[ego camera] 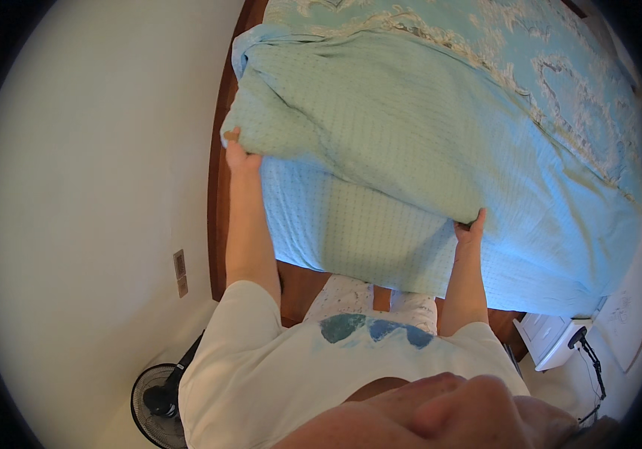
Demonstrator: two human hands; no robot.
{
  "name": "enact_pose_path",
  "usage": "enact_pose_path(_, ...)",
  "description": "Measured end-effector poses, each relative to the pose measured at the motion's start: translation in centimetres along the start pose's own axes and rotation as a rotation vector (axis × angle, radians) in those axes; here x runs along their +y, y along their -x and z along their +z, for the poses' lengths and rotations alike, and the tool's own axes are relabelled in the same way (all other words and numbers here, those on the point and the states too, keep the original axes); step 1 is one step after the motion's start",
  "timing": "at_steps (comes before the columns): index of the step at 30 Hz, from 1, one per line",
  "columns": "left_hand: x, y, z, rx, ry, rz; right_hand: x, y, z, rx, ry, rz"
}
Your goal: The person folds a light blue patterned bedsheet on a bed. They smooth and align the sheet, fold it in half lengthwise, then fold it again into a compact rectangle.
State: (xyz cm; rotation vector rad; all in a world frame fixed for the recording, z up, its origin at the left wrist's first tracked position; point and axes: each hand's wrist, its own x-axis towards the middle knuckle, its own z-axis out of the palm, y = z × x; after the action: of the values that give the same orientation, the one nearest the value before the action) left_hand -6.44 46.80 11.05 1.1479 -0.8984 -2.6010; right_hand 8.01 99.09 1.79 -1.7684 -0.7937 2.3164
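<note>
A pale green-blue quilt point(388, 106) with rows of small stitch-like marks lies over the bed, creased and bunched at its far left corner. My left hand point(242, 156) grips the quilt's edge at the left side of the bed. Farther right and closer to my body, my right hand point(471, 227) pinches the same edge, thumb on top. Both arms are stretched forward, and the edge sags in a fold between the hands. Below it shows a matching cloth point(354, 219) that hangs over the near side of the bed. Some fingers are hidden under the quilt.
A patterned blue and cream bedspread point(573, 95) covers the far part of the bed. Close on the left is a plain wall point(96, 168) with switch plates point(180, 273). A black fan point(155, 401) stands behind me at left; a white cabinet point(551, 337) and black lamp arm point(596, 365) are at right.
</note>
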Motion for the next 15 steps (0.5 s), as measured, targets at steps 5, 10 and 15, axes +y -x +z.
enact_pose_path(5,5.0,5.2,-0.2,0.024,-0.182,0.279,-4.9,4.9,2.9,-0.051,0.038,-0.213)
enact_pose_path(10,7.5,14.6,2.4,0.158,-0.291,0.481,-8.5,17.3,0.5,-0.096,0.151,-0.293)
enact_pose_path(15,6.1,19.5,-6.7,0.347,-0.35,0.43,-5.6,19.3,-9.6,-0.02,0.38,-0.233)
